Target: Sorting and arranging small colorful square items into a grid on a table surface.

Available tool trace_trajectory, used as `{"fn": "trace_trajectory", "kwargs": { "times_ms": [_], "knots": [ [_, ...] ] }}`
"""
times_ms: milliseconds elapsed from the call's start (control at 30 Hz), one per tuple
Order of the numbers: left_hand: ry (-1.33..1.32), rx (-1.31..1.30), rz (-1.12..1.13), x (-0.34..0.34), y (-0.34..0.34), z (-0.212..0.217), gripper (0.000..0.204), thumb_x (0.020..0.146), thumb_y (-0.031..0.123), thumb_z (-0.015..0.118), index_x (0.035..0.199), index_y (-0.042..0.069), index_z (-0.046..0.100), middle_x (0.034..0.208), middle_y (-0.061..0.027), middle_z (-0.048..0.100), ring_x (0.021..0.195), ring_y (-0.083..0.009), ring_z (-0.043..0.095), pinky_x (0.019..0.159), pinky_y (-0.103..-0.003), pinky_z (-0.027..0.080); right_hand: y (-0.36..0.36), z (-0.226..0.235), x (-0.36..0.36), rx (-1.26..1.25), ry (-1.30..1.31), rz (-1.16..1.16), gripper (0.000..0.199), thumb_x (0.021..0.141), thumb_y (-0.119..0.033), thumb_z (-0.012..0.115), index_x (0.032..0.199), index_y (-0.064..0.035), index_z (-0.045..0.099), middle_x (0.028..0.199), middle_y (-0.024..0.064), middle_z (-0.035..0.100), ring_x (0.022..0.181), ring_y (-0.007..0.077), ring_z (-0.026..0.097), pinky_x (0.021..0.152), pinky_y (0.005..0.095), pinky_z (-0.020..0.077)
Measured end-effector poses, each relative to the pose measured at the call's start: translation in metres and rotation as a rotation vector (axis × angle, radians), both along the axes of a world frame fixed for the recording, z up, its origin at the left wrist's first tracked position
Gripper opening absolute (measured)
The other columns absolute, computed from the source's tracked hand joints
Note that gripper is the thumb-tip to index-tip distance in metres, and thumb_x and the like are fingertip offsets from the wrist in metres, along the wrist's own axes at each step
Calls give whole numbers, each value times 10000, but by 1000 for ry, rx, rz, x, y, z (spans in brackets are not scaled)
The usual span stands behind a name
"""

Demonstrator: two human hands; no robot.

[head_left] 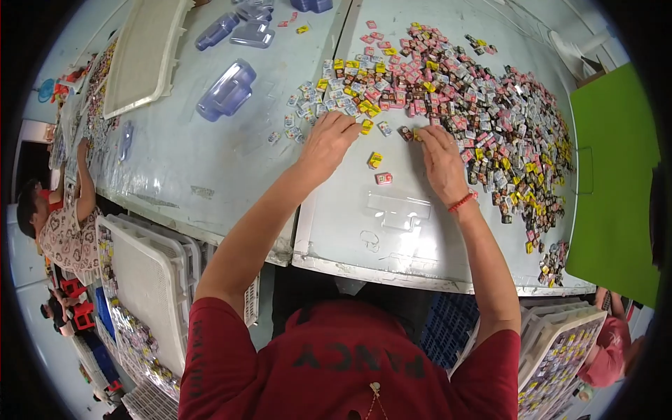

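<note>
A pale grey counter (231, 161) is being viewed from above, with 2 bare forearms reaching onto it from a person in a red shirt (350, 364). The left hand (327, 138) is being held palm down, its fingers curled loosely over the near edge of a wide pile of small wrapped pieces (455, 91) coloured pink, yellow, white and dark; whether anything is being gripped cannot be told. The right hand (441, 159), with a red cord bracelet (460, 203) at its wrist, is being laid flat and open with the fingertips touching pieces at the pile's edge. Between the 2 hands, a yellow piece (375, 159) and a pink piece (383, 178) are lying apart from the pile. Just nearer than the right hand, a clear plastic tray (397, 210) is lying on the counter. Beyond and to the left of the left hand, a bluish clear plastic shell (225, 91) and a white mesh tray (143, 52) are resting. A green sheet (612, 182) is lying far to the right.
</note>
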State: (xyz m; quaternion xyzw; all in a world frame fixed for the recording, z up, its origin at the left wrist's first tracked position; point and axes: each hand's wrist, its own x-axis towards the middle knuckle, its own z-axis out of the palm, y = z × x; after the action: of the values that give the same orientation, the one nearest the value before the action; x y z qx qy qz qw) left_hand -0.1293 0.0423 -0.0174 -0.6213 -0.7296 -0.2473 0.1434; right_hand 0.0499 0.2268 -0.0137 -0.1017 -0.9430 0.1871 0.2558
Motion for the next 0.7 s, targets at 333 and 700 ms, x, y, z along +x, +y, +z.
{"fn": "trace_trajectory", "kwargs": {
  "times_ms": [333, 700],
  "knots": [
    [-388, -106, 10, 32, 4, 12, 199, 792, 69, 620, 989, 42, 623, 1006, -106, 608, 944, -300, 572, 817, -365, 470, 1, 11, 1, -28, -65, 1, 233, 827, -19, 581, 1054, -44, 628, 1058, 119, 617, 974, 311, 563, 862, 378, 459],
    [-415, -444, -302, 16, -4, 27, 337, 825, 10, 548, 1162, 3, 568, 1252, -113, 551, 1179, -286, 469, 1004, -365, 380, 5, -2, -6, 235, -168, 99, 276, 810, -121, 626, 1086, -116, 630, 1137, 22, 601, 1034, 243, 527, 889, 368, 427]
  ]
}}
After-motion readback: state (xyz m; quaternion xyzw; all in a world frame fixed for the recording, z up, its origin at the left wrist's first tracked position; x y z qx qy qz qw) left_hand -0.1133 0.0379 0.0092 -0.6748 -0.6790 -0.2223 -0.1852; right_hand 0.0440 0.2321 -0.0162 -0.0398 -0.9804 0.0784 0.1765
